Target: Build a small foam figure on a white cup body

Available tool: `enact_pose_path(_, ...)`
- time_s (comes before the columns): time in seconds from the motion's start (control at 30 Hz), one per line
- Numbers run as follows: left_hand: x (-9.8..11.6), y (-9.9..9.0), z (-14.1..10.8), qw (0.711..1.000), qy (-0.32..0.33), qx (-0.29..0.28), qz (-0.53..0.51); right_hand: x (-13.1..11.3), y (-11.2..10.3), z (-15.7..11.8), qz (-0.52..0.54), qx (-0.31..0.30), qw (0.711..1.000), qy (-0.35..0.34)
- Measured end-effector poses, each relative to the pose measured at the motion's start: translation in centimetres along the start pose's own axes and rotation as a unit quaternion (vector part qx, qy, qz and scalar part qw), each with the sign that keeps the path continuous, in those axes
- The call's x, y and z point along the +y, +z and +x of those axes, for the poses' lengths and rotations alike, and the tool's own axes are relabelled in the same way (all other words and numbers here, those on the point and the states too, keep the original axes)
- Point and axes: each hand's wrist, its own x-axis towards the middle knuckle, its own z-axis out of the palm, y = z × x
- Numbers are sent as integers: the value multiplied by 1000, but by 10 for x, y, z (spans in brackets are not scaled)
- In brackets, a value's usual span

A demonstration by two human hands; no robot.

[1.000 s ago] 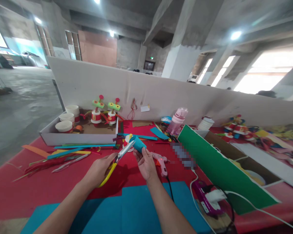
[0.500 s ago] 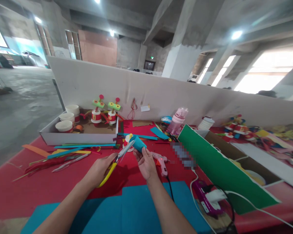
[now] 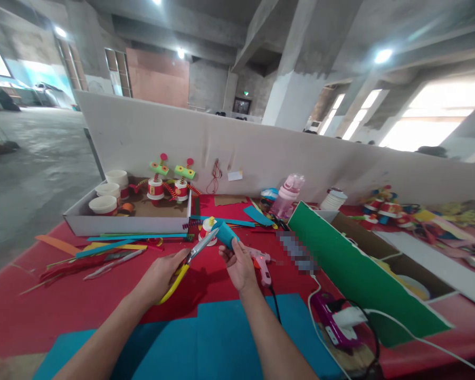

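Yellow-handled scissors (image 3: 176,285) are in my left hand (image 3: 163,274), whose fingers are closed round the handle. Their blades point up and right, nearly together, with the tips at the left edge of a blue paper roll (image 3: 226,235). My right hand (image 3: 239,262) pinches the roll near its lower right end. Just behind the blades stands a white and red paper cup (image 3: 207,231) with a small yellow piece on top. A pink glue gun (image 3: 264,267) lies right of my right hand, partly hidden by it.
At the back left, a white tray (image 3: 122,226) holds cups and two paper figures. Paper strips (image 3: 134,237) lie before it. Blue sheets (image 3: 174,348) cover the front. On the right are a green board (image 3: 364,279), a purple power strip (image 3: 332,322) and cables.
The scissor blades have closed from slightly apart to nearly together. My right hand and the blue roll have shifted slightly to the right.
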Motion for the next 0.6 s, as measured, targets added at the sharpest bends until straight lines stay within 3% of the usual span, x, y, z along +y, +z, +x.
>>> enact_pose_path(0.3,-4,2,0,999,2,24,-26,5,1,0,-9,-18,1000,9)
enact_pose_path(0.6,-2,2,0,1000,0,6,-24,8,-2,2,-9,-23,1000,0)
